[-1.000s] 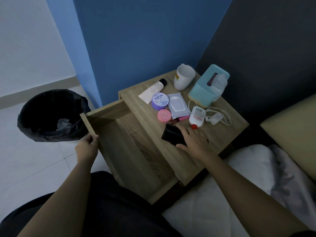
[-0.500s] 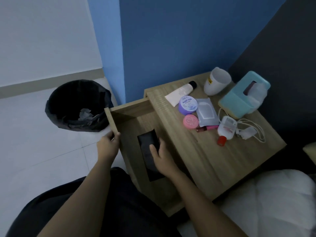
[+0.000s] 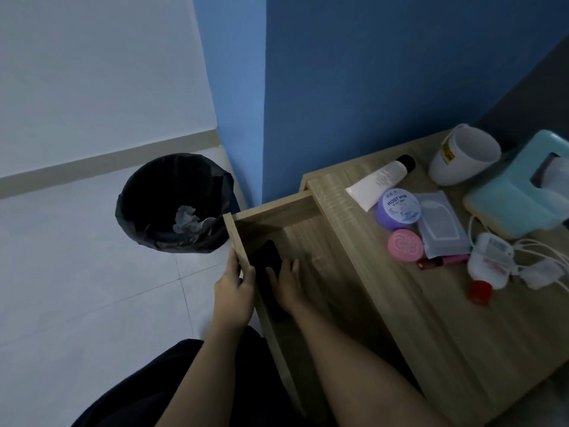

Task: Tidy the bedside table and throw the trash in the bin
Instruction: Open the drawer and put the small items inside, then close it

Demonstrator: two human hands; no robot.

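Observation:
The wooden bedside table has its drawer pulled out. A black wallet lies flat inside the drawer against its front panel. My right hand rests on the wallet with fingers spread over it. My left hand grips the drawer's front panel from outside. On the tabletop lie a white tube, a purple jar, a pink round tin, a clear sachet, a small white bottle with a red cap and a white cable.
A black-lined bin with crumpled paper in it stands on the tiled floor left of the drawer. A white mug and a teal tissue box sit at the table's back. A blue wall rises behind.
My right hand carried the black wallet off the tabletop down into the drawer and slid it toward the front panel. My left hand stayed on the drawer front.

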